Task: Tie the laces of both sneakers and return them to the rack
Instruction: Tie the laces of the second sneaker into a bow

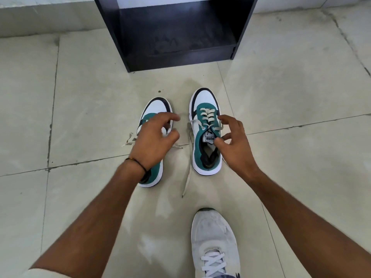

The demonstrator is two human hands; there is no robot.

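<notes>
Two green and white sneakers are set side by side on the tiled floor (pixel 80 97) in front of the dark rack (pixel 172 37), the left sneaker (pixel 154 109) partly hidden under the left hand (pixel 154 139), and the right sneaker (pixel 204 125) touched near its tongue by the right hand (pixel 234 143). Both hands are held with fingers spread and curled, and nothing is gripped yet. The loose laces (pixel 188 157) look soft, flat and floppy, so they are best pinched near the ends, while the light sneakers could be lifted by the heel.
</notes>
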